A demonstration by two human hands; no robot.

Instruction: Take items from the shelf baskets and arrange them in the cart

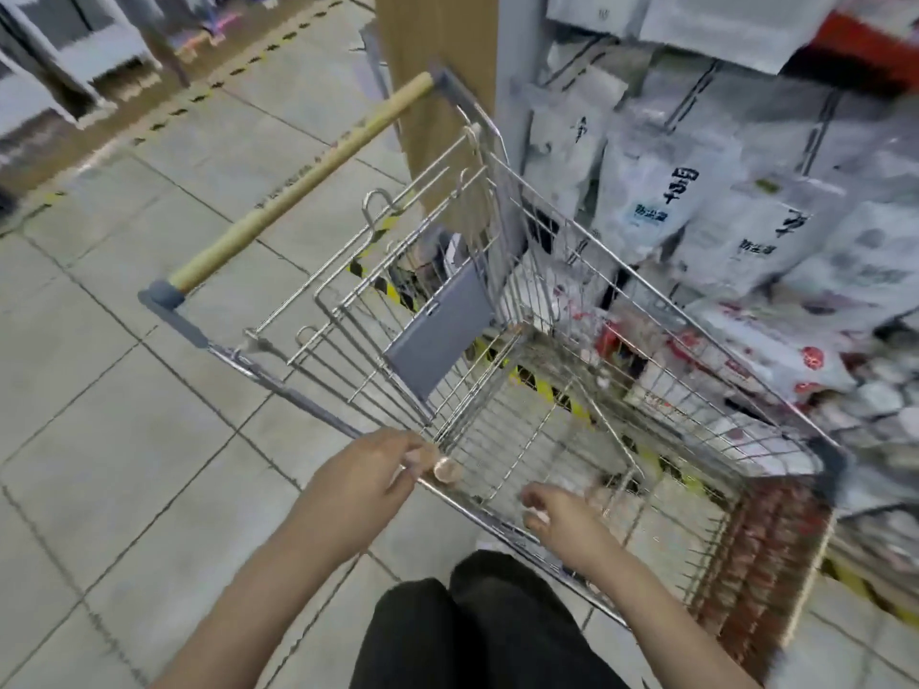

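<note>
Two hands sit nearest you, above your dark trousers. Your left hand grips the near rim of the cart at about 11 o'clock, fingers curled round the wire. Your right hand hovers just inside the rim at 1 o'clock, fingers loosely curled, holding nothing. Further out, a grey flap hangs in the basket and the wooden handle runs toward 10 o'clock. Beyond, at 2 o'clock, white packets crowd the shelf just beside the cart.

Left hand grips the wire cart rim; right hand hovers beside it.
</note>
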